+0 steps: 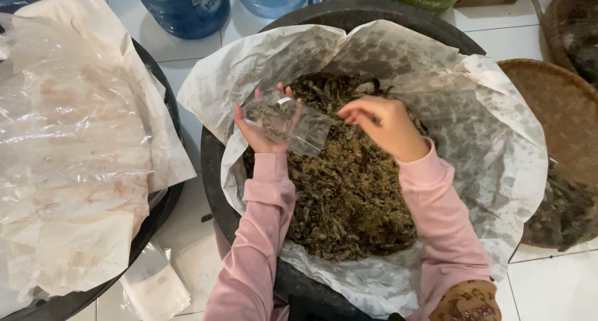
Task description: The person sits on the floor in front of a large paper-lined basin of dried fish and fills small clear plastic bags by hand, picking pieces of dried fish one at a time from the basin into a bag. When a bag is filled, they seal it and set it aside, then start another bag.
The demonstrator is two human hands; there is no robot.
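My left hand (258, 131) holds a small clear plastic bag (289, 123) on its side over a large black tub (215, 171). The bag has some dark dried pieces inside. My right hand (383, 125) hovers just right of the bag's mouth, fingers pinched together; whether it holds any pieces I cannot tell. Below both hands lies a heap of dark brown dried leafy food (349, 184) on oil-stained white paper (492, 140) that lines the tub. Both arms wear pink sleeves.
A second black tub (159, 209) at the left is covered with clear plastic and stained paper (75, 153). Blue water jugs (187, 6) stand at the back. Woven trays (560, 109) sit at the right. Small plastic bags (156, 283) lie on the white tiled floor.
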